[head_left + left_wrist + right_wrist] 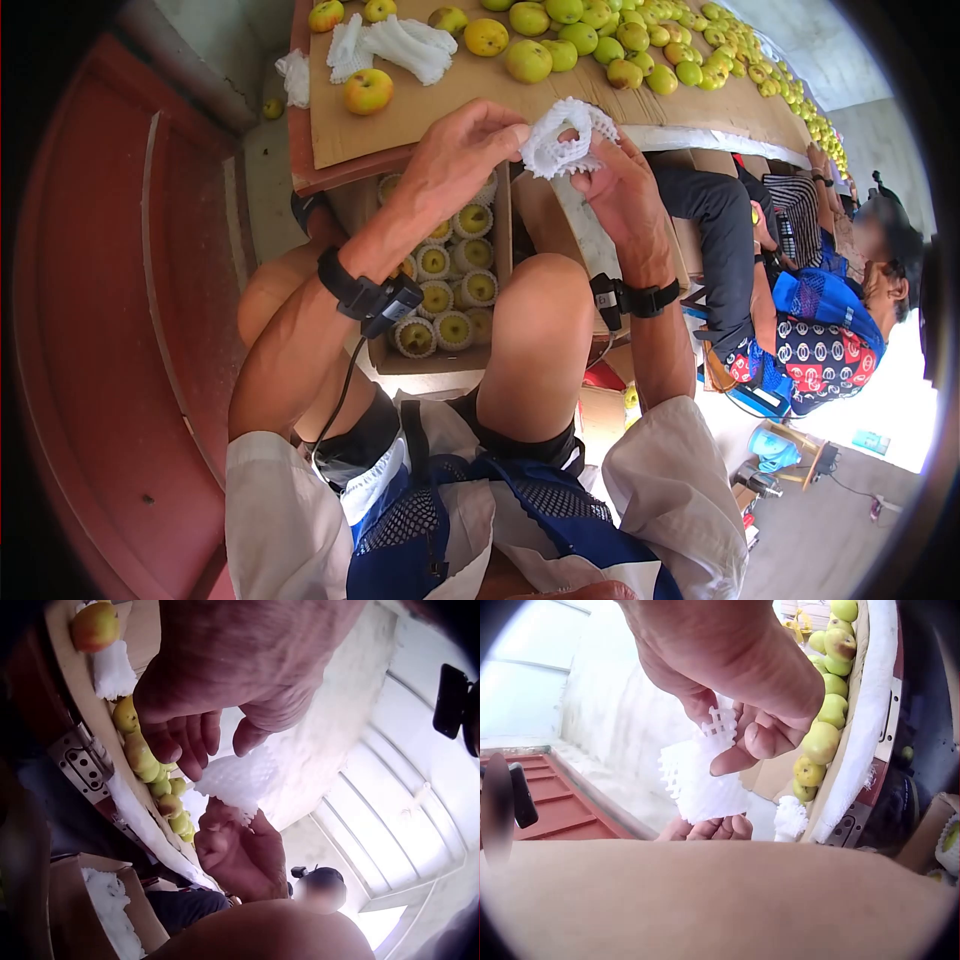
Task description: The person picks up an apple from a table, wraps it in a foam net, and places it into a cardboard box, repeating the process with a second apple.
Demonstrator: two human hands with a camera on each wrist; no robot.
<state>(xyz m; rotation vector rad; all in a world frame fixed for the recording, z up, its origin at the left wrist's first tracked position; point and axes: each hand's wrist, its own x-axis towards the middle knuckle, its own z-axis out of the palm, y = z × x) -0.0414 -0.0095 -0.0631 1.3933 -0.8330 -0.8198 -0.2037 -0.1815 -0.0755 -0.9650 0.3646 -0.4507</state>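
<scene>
Between both hands, in front of the table edge, is a white foam fruit net (560, 140), its ring-like opening spread. My right hand (625, 190) pinches its right side, with a lattice strip showing between thumb and fingers in the right wrist view. At the opposite side, the left hand (465, 145) holds the net's edge with curled fingers and thumb. No fruit shows inside the net (705, 784). Closest on the cardboard-covered table is a yellow-red apple (368, 92), left of the hands. Behind it lie more white foam nets (395, 48).
Many green apples (530, 60) spread along the table (420, 120). Below, between the knees, a cardboard box (503, 215) holds apples in foam nets (454, 330). Another open box (154, 926) contains white foam nets (112, 911). A person (830, 310) sits at the right; a red door (120, 300) stands left.
</scene>
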